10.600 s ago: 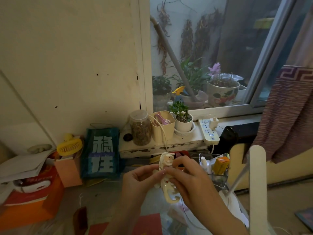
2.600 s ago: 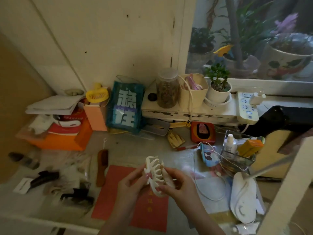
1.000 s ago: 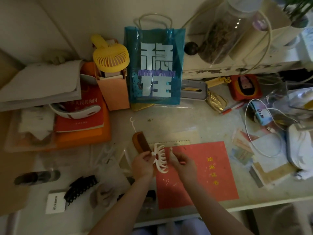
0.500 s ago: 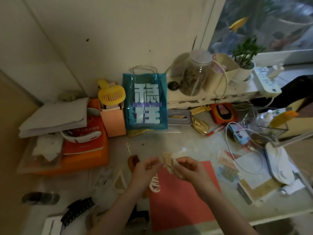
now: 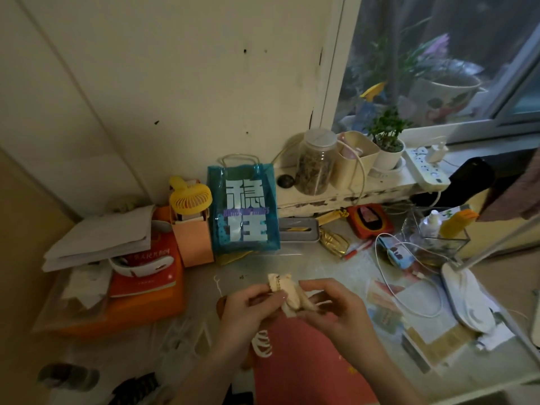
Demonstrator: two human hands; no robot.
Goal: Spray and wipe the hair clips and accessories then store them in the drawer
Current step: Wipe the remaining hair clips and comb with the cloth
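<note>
Both hands, left hand (image 5: 248, 305) and right hand (image 5: 336, 308), pinch beige cloth (image 5: 287, 293) above desk (image 5: 321, 264); loose grip could drop it onto white claw clip (image 5: 261, 343).

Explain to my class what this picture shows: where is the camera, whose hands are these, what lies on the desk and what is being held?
No machine here: a camera worn on a person's head looks down at their two bare hands. The left hand and right hand together hold a crumpled beige cloth. Below them a white claw hair clip lies at the edge of a red paper sheet. Further back stand a teal bag with white characters and a yellow handheld fan.
</note>
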